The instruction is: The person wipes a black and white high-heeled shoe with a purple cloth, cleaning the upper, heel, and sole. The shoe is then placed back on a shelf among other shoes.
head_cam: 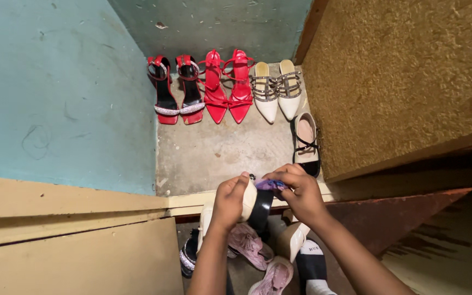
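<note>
My left hand (229, 201) grips a cream and black heeled shoe (256, 205) by its side, held up over the threshold. My right hand (300, 192) presses a small purple cloth (270, 184) onto the top of that shoe. A matching cream and black shoe (306, 143) lies on the concrete floor just beyond my hands. Along the far wall stand a pair of red and black sandals with silver straps (177, 90), a pair of red strappy heels (226, 87) and a pair of white pointed shoes with studded straps (276, 90).
Below my hands lie pink shoes (248, 244), a cream heel (291, 239) and a dark sparkly shoe (188, 254). A teal wall (55, 93) stands left, a brown textured door (405, 76) right, and a cream wooden ledge (66, 210) crosses the lower left.
</note>
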